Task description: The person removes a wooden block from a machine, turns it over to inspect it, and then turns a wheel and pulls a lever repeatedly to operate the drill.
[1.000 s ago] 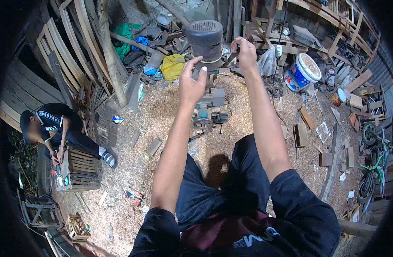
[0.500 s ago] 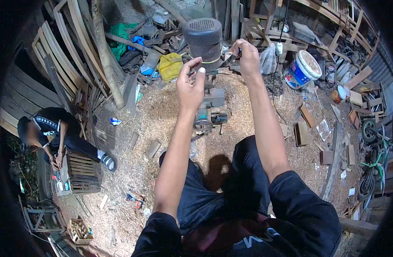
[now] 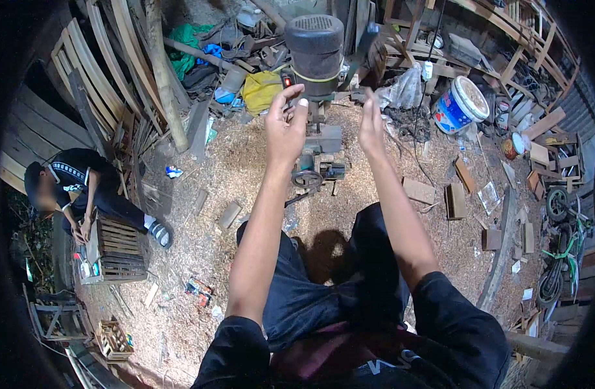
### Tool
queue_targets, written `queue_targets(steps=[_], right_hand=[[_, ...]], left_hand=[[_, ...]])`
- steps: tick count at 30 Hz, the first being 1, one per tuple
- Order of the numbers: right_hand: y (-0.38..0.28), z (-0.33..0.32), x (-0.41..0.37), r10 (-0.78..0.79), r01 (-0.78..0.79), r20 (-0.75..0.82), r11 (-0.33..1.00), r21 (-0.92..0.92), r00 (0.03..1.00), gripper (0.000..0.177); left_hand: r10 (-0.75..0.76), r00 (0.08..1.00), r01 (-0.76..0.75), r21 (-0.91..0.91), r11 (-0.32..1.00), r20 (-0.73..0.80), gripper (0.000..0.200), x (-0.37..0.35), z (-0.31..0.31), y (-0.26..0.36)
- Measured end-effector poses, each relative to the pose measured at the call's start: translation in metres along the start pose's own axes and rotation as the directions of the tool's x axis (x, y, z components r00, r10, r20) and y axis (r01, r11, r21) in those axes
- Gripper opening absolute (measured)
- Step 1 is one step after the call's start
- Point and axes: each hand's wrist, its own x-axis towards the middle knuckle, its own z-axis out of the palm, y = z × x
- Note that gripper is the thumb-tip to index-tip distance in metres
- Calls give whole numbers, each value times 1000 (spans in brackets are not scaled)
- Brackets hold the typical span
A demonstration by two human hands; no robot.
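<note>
In front of me stands an upright drilling or mortising machine with a dark motor housing, a vented top and a small red-lit switch. My left hand is raised just below that switch, thumb and bent fingers apart, with nothing seen in it. My right hand hovers right of the machine, fingers stretched upward, holding nothing. Above it a dark lever sticks up beside the motor. Lower on the machine are a grey metal block and a handwheel.
Another person sits at the left by a slatted wooden crate. Wood shavings and offcuts cover the floor. A paint bucket stands at the right, with a small motorbike beyond. Curved wooden pieces lean at the upper left.
My right hand has come down, its bent fingers now straightened, and is apart from the machine. The lever now shows upright beside the motor. My left hand stays nearly in place.
</note>
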Motion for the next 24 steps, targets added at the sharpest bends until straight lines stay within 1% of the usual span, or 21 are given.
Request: queue_targets(steps=[1, 4, 7, 9, 10, 11, 13, 14, 15, 17, 18, 19, 20, 21, 22, 23, 24], right_hand=[[12, -3, -17, 16, -18, -31, 998, -66, 999, 50], [42, -13, -55, 128, -119, 93, 988, -99, 987, 40], [71, -15, -81, 140, -99, 189, 972, -213, 972, 31], [89, -11, -97, 230, -161, 285, 956, -245, 931, 26], [87, -9, -103, 276, -192, 330, 945, -265, 903, 24], [86, -11, -110, 309, -161, 407, 919, -359, 860, 25], [102, -4, -130, 332, -120, 484, 901, -417, 809, 28], [114, 0, -139, 347, -97, 522, 890, -446, 779, 29], [125, 4, -147, 343, -63, 570, 889, -453, 746, 37], [126, 10, -157, 327, -13, 621, 891, -454, 713, 42], [125, 12, -161, 320, 11, 648, 892, -453, 691, 44], [125, 16, -163, 384, 36, 682, 856, -515, 622, 46], [126, 21, -166, 432, 15, 661, 831, -557, 614, 45], [128, 27, -172, 480, -6, 637, 802, -598, 603, 44], [132, 32, -175, 524, -23, 610, 770, -638, 594, 43], [137, 34, -176, 490, -23, 616, 793, -608, 617, 37], [138, 38, -177, 490, -18, 609, 788, -616, 623, 36]], left_hand=[[-15, 1000, 15, -4, 1000, -4, 28, -4, -3, -4], [-48, 999, 48, 21, 999, -15, 27, -15, -11, -16], [-70, 997, 70, -2, 998, -38, 28, -25, -19, -16], [-42, 997, 47, 78, 996, -63, 27, -31, -30, -38], [-30, 997, 39, 118, 992, -74, 27, -35, -35, -47], [-52, 996, 62, 139, 988, -77, 27, -42, -40, -57], [-100, 991, 114, 182, 977, -84, 26, -60, -50, -70], [-171, 981, 187, 203, 961, -90, 26, -69, -58, -87], [-245, 964, 261, 222, 939, -99, 25, -80, -69, -109], [-374, 915, 401, 247, 882, -149, 23, -102, -84, -134], [-384, 910, 415, 293, 861, -159, 24, -114, -94, -160], [-396, 902, 432, 340, 835, -172, 24, -131, -109, -199], [-414, 890, 455, 388, 801, -191, 25, -149, -122, -222], [-444, 871, 488, 475, 732, -211, 30, -161, -131, -230], [-497, 846, 511, 562, 650, -194, 31, -178, -141, -246], [-549, 817, 519, 643, 564, -178, 33, -194, -151, -262], [-596, 787, 508, 718, 476, -162, 34, -202, -158, -270]])
